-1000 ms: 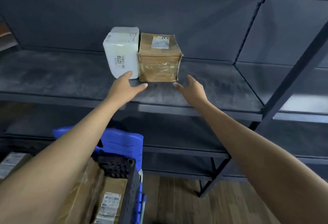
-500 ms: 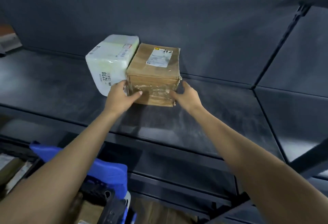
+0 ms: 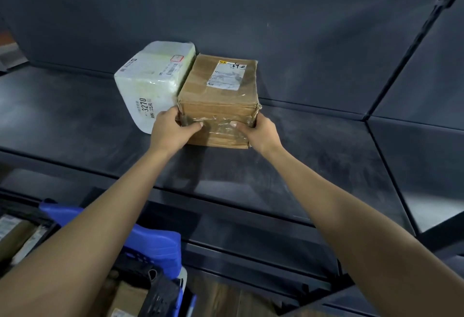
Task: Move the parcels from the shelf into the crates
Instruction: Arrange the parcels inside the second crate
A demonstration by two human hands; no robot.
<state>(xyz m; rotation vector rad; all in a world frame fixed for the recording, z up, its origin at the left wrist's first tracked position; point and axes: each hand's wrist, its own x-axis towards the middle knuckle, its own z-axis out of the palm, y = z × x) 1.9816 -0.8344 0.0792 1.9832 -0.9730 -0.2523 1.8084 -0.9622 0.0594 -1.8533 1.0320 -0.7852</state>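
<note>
Both hands clamp the brown box (image 3: 218,102) between them: left hand (image 3: 173,129) at its left front corner, right hand (image 3: 258,132) opposite, fingers curled round, white parcel (image 3: 153,83) touching its left side.

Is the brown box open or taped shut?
Shut. The brown box has flat closed flaps, and shiny clear tape covers its front.
</note>
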